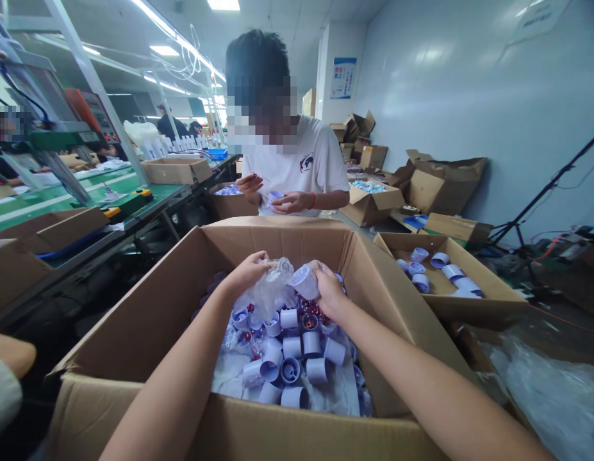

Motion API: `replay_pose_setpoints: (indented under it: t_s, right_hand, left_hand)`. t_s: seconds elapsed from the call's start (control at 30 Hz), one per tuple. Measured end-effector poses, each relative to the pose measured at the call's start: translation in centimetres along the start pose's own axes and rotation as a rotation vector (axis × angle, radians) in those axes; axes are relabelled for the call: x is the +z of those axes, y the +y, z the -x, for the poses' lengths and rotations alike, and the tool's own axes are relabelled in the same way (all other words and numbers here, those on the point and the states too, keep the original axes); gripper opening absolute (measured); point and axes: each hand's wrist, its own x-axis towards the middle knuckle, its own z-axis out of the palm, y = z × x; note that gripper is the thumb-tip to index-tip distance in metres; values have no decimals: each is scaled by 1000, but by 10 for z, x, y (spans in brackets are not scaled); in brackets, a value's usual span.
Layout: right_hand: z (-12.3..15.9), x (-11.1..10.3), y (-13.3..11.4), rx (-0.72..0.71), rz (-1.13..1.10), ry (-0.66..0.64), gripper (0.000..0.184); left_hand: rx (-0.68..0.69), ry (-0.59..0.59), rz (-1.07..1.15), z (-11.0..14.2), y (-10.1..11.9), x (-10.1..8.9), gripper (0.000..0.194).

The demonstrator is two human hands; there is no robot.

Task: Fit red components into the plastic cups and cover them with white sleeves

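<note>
My left hand (250,271) pinches a crumpled clear plastic bag (273,288) over a large cardboard box (133,314). Beside it, my right hand (329,291) is closed around a lavender plastic cup (304,282), tilted with its round end toward the bag. Whether film still covers this cup, I cannot tell. Below both hands, many lavender cups (291,347) lie jumbled in the box on white sheeting. Small shiny red pieces (310,307) are scattered among them, and some sit inside cups.
Across the box stands a person (311,160) in a white shirt, holding a lavender cup and a small thing. At right, a shallow carton (489,282) holds several cups, with clear plastic bags (541,378) nearer me. A green workbench (118,186) runs along the left; a black tripod (541,198) stands far right.
</note>
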Motion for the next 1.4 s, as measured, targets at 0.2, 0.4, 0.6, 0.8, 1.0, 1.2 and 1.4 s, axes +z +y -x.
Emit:
replay_pose_setpoints:
  t_s: [0.2, 0.4, 0.6, 0.8, 1.0, 1.2, 1.4]
  right_hand:
    - [-1, 0, -4, 40, -93, 87, 3]
    - [0, 3, -7, 110, -98, 151, 8]
    - [4, 2, -9, 252, 77, 63, 22]
    - [-3, -4, -9, -29, 387, 144, 28]
    - [10, -1, -6, -134, 504, -259, 52]
    - [30, 9, 4, -167, 619, -573, 60]
    - [20, 12, 6, -195, 480, -432, 37]
  left_hand:
    - [245, -303, -186, 8, 7, 10, 44]
    - [285, -354, -263, 10, 12, 23, 26]
    - [283, -131, -179, 8, 13, 25, 20]
    - [118, 155, -25, 3, 14, 18, 21]
    - [167, -9, -140, 6, 14, 25, 22]
    - [117, -62, 117, 13, 14, 35, 27]
    - [105, -174, 289, 13, 10, 40, 33]
